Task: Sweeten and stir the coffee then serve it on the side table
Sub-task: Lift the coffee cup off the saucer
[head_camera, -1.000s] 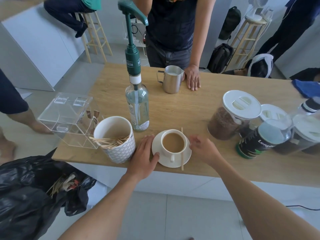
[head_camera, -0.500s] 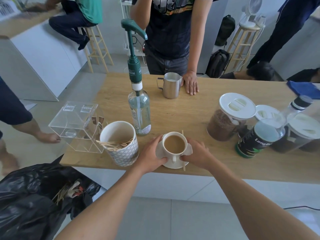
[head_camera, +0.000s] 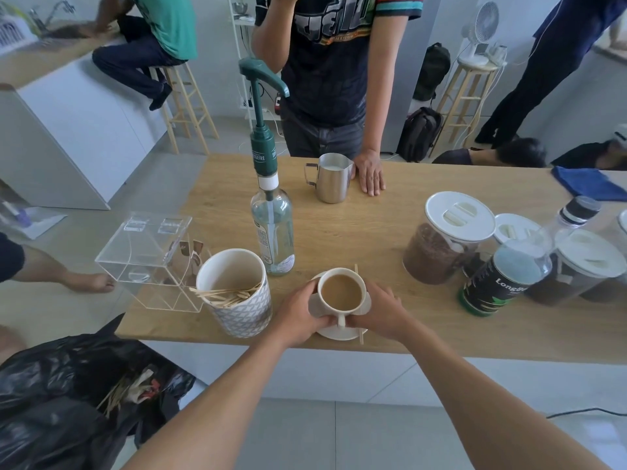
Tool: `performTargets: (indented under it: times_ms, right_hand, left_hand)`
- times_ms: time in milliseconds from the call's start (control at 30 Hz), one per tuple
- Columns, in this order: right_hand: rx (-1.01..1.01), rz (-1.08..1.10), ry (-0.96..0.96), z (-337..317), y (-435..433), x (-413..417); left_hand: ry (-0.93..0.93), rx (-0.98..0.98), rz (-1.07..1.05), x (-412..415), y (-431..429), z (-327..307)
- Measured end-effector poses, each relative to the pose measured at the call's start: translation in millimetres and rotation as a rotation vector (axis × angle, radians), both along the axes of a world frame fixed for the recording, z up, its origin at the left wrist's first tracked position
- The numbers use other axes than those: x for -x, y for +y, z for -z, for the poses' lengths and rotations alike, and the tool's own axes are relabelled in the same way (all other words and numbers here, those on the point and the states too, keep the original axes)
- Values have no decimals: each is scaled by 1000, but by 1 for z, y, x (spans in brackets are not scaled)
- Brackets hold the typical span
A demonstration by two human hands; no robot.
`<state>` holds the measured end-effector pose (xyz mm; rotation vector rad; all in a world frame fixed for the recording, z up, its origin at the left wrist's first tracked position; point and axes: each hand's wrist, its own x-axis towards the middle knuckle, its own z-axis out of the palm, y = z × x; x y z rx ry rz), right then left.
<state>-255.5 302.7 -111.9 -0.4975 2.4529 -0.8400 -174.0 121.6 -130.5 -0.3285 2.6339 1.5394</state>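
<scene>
A white cup of milky coffee point(head_camera: 341, 293) stands on a white saucer point(head_camera: 342, 332) near the front edge of the wooden table point(head_camera: 373, 225). A wooden stir stick point(head_camera: 360, 335) lies across the saucer's right side. My left hand point(head_camera: 300, 315) grips the saucer from the left, thumb by the cup's rim. My right hand point(head_camera: 381, 313) grips it from the right, fingers curled under near the cup's handle. Whether the saucer is off the table I cannot tell.
A syrup bottle with a green pump point(head_camera: 271, 228) stands just behind the cup. A patterned mug of stir sticks point(head_camera: 237, 296) and a clear acrylic box point(head_camera: 149, 259) sit left. Jars and a tin point(head_camera: 448, 239) crowd the right. A milk jug point(head_camera: 332, 178) and another person's hand point(head_camera: 369, 173) are at the far edge.
Both hands closed in on the saucer from either side and now grip it. The view has tilted up.
</scene>
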Motion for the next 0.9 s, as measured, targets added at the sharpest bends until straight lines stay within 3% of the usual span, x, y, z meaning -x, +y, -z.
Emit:
performTargets:
  times_ms: [400, 567, 900]
  right_hand:
    - [89, 14, 5, -17, 2, -4]
    - [235, 31, -53, -36, 6, -7]
    - [308, 1, -51, -77, 3, -6]
  left_hand:
    - [29, 65, -19, -1, 1, -13]
    - [52, -39, 0, -1, -2, -36]
    - [49, -141, 35, -4, -12, -73]
